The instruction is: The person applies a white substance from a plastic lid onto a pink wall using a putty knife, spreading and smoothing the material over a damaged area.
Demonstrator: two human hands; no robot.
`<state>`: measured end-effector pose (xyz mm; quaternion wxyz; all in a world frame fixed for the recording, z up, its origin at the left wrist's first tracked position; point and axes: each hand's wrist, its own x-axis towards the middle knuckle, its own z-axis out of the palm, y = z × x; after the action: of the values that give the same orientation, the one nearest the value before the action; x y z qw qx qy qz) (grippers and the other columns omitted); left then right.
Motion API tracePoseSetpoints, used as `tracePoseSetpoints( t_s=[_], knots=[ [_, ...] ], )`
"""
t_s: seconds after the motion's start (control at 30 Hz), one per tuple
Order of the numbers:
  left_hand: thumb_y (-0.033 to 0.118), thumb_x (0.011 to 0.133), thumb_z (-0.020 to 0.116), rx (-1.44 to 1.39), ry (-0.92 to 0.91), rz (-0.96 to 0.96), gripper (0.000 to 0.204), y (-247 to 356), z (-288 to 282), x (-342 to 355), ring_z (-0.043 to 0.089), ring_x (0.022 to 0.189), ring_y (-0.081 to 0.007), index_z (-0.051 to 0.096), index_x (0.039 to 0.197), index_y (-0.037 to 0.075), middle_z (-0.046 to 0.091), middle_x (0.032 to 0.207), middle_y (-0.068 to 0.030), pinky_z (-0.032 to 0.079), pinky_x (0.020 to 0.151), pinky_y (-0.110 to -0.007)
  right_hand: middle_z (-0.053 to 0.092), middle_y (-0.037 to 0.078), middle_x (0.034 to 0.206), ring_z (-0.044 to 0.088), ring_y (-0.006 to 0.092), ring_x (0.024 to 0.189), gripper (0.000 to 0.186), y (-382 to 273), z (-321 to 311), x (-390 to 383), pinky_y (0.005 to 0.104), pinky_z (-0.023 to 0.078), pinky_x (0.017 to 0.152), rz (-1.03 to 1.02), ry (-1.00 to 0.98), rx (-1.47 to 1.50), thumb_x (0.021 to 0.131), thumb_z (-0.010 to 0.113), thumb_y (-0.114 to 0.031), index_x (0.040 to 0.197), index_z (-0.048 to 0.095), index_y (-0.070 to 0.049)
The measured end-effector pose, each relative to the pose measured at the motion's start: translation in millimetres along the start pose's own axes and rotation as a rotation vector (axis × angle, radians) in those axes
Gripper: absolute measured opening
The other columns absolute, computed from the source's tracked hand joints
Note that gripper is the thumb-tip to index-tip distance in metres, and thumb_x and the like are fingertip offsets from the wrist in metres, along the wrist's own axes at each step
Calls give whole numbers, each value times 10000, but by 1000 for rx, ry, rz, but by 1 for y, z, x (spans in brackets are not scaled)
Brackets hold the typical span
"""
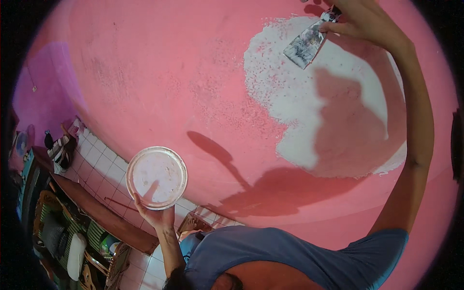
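Observation:
My right hand is raised to the upper part of a pink wall, its fingers closed around the handle of a putty knife. The knife's wide, smeared metal blade lies at or very close to a large patch of white filler, pointing down and left. Low on the left, my left hand grips a round white lid by its near edge. Whitish residue coats the lid's inner face. Shadows of my arm, body and the lid fall across the wall and the white patch.
A wooden bench with green slats stands at the lower left, holding a grey cushion and a white one. White floor tiles run along the wall's base. Farther back is what looks like a person in striped clothing, beside a purple wall.

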<state>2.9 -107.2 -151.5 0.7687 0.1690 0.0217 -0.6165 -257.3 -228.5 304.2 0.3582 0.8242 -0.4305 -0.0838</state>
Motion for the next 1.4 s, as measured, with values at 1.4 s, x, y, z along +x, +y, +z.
tracePoseSetpoints(
  t_s=[1.4],
  knots=[
    [515, 810, 598, -72, 7, -61, 843, 0, -10, 6, 335, 1304, -326, 336, 1342, -83, 331, 1407, -182, 289, 1065, -556, 594, 84, 1037, 493, 223, 960, 456, -20, 7, 51, 397, 415, 869, -114, 70, -124, 802, 706, -234, 1207, 539, -108]
  ],
)
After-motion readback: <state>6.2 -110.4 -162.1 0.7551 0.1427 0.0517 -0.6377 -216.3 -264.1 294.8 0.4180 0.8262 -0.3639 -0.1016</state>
